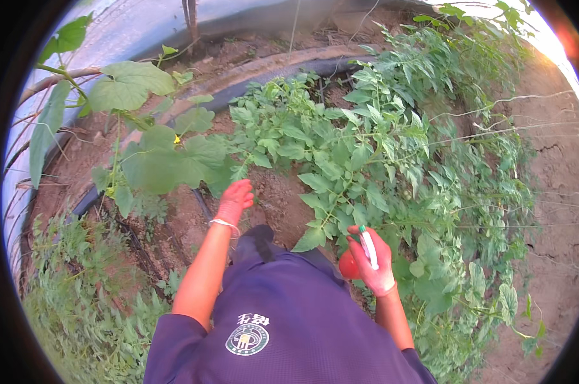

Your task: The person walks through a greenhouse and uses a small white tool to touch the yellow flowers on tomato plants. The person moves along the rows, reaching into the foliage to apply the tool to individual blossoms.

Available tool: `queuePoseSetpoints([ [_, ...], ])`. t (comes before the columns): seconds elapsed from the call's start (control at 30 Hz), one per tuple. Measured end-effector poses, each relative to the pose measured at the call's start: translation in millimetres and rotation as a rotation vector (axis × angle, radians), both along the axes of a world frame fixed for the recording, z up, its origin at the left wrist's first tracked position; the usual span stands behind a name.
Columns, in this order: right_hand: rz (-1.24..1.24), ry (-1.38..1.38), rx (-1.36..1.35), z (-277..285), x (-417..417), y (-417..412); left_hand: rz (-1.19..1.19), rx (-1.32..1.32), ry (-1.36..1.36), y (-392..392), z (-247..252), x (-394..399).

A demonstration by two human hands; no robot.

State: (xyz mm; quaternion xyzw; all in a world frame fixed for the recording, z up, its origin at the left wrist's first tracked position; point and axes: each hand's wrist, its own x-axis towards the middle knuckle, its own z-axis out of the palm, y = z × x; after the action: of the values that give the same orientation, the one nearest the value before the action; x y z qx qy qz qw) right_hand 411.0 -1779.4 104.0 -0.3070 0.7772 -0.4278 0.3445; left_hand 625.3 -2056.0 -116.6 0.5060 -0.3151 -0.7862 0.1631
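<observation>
My right hand (375, 269) grips a slim white pen-like tool (369, 247) with a green end. A smooth red round object (348, 264), perhaps a tomato, shows beside the palm; whether the fingers hold it is hidden. Leafy tomato plants (337, 192) rise just beyond this hand. My left hand (236, 194) hangs over bare soil (279, 197) with its fingers loosely bent and nothing visible in them. It is close to a tomato leaf tip (240, 172), though contact cannot be told. A white band (224, 223) circles the left wrist.
Broad-leaved vines with a yellow flower (177, 139) spread at the left. Black drip hose (202, 204) runs over the soil. Strings (500, 130) stretch across the plants at the right, beside a cracked earthen surface (553, 177). Plastic sheeting (140, 29) curves behind.
</observation>
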Motion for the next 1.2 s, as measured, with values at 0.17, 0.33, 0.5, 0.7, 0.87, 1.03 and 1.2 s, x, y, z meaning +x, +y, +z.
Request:
queuePoseSetpoints([
  [0.17, 0.054, 0.079, -0.035, -2, 2, -32, 0.044, 0.030, -0.084, 0, -1, 27],
  [0.33, 0.216, 0.096, -0.106, 1, 2, -46, 0.063, 0.051, -0.127, 11, 5, 52],
  [0.5, 0.360, 0.293, -0.257, -8, -2, -47, 0.020, -0.044, -0.194, 32, 19, 47],
  [0.7, 0.300, 0.157, -0.273, -4, -20, -21, -0.418, -0.747, -0.298, 46, 77, -39],
  [0.87, 0.121, 0.126, -0.222, -7, -28, 21, -0.675, -0.991, 0.254, -3, 57, -180],
  [1.03, -0.090, 0.069, -0.076, -14, -10, 61, -0.332, 0.822, 1.082, -80, -88, -338],
  [1.2, -0.337, -0.043, 0.019, -30, 22, 85, 0.439, 2.184, 0.680, -92, -134, -434],
])
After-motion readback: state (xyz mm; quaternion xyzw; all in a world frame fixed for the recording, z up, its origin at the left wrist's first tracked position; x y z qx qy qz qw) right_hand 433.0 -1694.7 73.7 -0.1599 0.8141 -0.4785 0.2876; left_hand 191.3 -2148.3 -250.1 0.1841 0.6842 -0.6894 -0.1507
